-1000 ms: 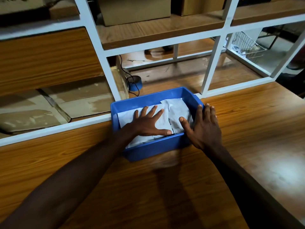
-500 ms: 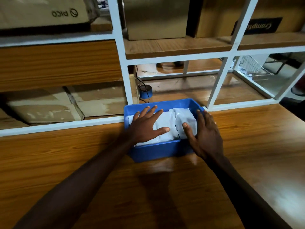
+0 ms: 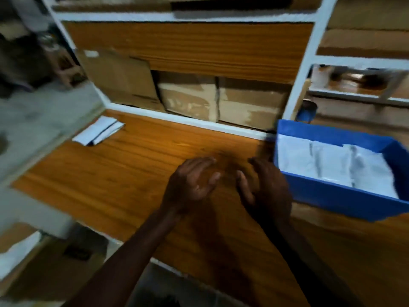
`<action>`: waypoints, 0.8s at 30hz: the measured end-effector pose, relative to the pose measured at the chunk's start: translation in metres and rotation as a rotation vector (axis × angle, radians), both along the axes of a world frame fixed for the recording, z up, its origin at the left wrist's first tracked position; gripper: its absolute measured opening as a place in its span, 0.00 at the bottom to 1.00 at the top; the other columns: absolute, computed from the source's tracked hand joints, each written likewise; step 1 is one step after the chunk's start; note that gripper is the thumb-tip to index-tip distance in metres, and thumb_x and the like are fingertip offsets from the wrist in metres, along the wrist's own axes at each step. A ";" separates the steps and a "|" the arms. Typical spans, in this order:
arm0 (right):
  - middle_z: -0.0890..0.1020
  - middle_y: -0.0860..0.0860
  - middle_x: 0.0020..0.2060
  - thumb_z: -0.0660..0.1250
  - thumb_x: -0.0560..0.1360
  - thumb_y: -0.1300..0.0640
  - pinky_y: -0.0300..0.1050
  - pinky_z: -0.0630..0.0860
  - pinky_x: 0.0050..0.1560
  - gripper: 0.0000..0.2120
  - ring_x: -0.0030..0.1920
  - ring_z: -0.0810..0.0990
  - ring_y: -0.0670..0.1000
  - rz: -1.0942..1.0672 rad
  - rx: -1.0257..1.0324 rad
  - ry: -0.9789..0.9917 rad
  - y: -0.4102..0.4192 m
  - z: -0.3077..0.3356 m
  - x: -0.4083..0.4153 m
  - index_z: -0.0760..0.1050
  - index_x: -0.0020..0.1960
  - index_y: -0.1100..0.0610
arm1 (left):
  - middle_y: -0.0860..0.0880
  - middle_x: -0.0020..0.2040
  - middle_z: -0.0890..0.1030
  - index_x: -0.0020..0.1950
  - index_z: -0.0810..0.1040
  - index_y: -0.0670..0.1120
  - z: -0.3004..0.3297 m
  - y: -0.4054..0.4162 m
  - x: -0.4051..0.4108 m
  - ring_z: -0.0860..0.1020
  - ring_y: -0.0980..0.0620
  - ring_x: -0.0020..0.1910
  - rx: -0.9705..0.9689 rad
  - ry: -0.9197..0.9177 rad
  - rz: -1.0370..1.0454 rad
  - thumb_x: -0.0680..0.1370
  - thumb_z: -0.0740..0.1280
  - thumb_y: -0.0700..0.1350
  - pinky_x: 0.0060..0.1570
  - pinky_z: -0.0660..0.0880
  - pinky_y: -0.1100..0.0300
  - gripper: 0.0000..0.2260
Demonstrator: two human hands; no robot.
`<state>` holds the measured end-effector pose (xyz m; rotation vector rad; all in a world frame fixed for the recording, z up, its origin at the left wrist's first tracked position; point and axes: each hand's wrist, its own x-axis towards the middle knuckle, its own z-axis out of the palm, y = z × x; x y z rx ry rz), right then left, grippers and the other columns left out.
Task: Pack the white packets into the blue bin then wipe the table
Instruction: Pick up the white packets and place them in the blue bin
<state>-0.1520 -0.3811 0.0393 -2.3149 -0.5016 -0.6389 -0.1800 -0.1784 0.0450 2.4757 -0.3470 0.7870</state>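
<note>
Head view, blurred: white packets [image 3: 332, 165] lie in the blue bin [image 3: 345, 200] at the worktop's [image 3: 124, 173] right edge. Your left hand [image 3: 190, 185] and right hand [image 3: 265, 187] hover mid-worktop, fingers relaxed, holding nothing. Folded white item [image 3: 98, 130] at far left corner.

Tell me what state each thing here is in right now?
Bin: on the table, holding white packets.
Packets: lying flat in the bin.
Folded white item: on the table's far left corner, untouched.
Left hand: open, empty.
Right hand: open, empty.
Table: bare wood around the hands.
</note>
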 end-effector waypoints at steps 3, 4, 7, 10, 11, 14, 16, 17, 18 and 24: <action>0.83 0.57 0.57 0.63 0.79 0.43 0.48 0.77 0.52 0.22 0.56 0.81 0.56 0.096 0.009 -0.037 0.071 -0.007 -0.018 0.79 0.62 0.60 | 0.48 0.58 0.82 0.61 0.80 0.44 -0.004 0.065 -0.041 0.78 0.51 0.59 -0.044 0.074 0.110 0.79 0.65 0.53 0.57 0.75 0.54 0.16; 0.82 0.57 0.58 0.63 0.79 0.42 0.48 0.78 0.50 0.23 0.56 0.81 0.57 0.128 0.012 -0.016 0.096 -0.008 -0.025 0.79 0.62 0.59 | 0.49 0.59 0.81 0.61 0.79 0.45 -0.005 0.088 -0.054 0.77 0.52 0.60 -0.058 0.091 0.143 0.79 0.65 0.53 0.57 0.75 0.54 0.16; 0.82 0.57 0.58 0.63 0.78 0.42 0.46 0.78 0.46 0.24 0.53 0.82 0.57 0.180 0.032 0.001 0.171 -0.013 -0.045 0.78 0.63 0.58 | 0.52 0.60 0.81 0.63 0.79 0.48 -0.011 0.159 -0.092 0.76 0.54 0.61 -0.075 0.116 0.215 0.80 0.64 0.55 0.58 0.75 0.54 0.16; 0.83 0.58 0.56 0.63 0.78 0.43 0.41 0.73 0.44 0.23 0.47 0.83 0.56 0.207 0.048 -0.018 0.245 -0.017 -0.063 0.79 0.62 0.60 | 0.52 0.60 0.80 0.63 0.79 0.48 -0.017 0.228 -0.125 0.74 0.54 0.63 -0.068 0.109 0.277 0.80 0.63 0.55 0.61 0.72 0.58 0.17; 0.83 0.58 0.55 0.63 0.77 0.44 0.40 0.71 0.44 0.23 0.45 0.83 0.56 0.217 0.055 -0.017 0.268 -0.019 -0.068 0.79 0.62 0.60 | 0.52 0.60 0.80 0.63 0.79 0.48 -0.019 0.249 -0.135 0.73 0.55 0.64 -0.067 0.111 0.295 0.80 0.63 0.55 0.62 0.71 0.60 0.17; 0.83 0.57 0.53 0.63 0.78 0.44 0.40 0.70 0.44 0.23 0.44 0.83 0.55 0.248 0.062 0.016 0.329 -0.019 -0.075 0.78 0.62 0.60 | 0.52 0.61 0.80 0.63 0.78 0.48 -0.024 0.305 -0.154 0.72 0.55 0.65 -0.072 0.118 0.333 0.80 0.62 0.56 0.62 0.70 0.61 0.17; 0.83 0.57 0.54 0.62 0.78 0.43 0.39 0.70 0.45 0.23 0.48 0.82 0.54 0.266 0.037 0.031 0.360 -0.020 -0.075 0.78 0.63 0.60 | 0.51 0.61 0.80 0.63 0.78 0.48 -0.029 0.335 -0.156 0.72 0.56 0.65 -0.080 0.118 0.344 0.80 0.62 0.57 0.61 0.70 0.61 0.18; 0.83 0.57 0.54 0.62 0.78 0.43 0.40 0.70 0.45 0.23 0.49 0.82 0.54 0.276 0.032 0.041 0.375 -0.020 -0.073 0.78 0.63 0.59 | 0.51 0.61 0.80 0.63 0.78 0.48 -0.031 0.350 -0.154 0.72 0.55 0.65 -0.083 0.118 0.344 0.80 0.61 0.57 0.61 0.70 0.60 0.18; 0.83 0.56 0.55 0.61 0.78 0.42 0.40 0.71 0.45 0.24 0.50 0.82 0.54 0.282 0.026 0.054 0.388 -0.022 -0.070 0.77 0.64 0.59 | 0.51 0.61 0.80 0.64 0.78 0.48 -0.033 0.363 -0.149 0.72 0.54 0.65 -0.086 0.119 0.341 0.80 0.61 0.57 0.61 0.71 0.59 0.18; 0.82 0.54 0.58 0.61 0.79 0.40 0.48 0.80 0.44 0.23 0.48 0.83 0.54 0.252 -0.028 0.065 0.438 -0.025 -0.037 0.77 0.64 0.55 | 0.52 0.68 0.75 0.69 0.73 0.52 -0.047 0.438 -0.085 0.67 0.54 0.70 -0.054 0.284 0.298 0.79 0.55 0.63 0.66 0.68 0.54 0.24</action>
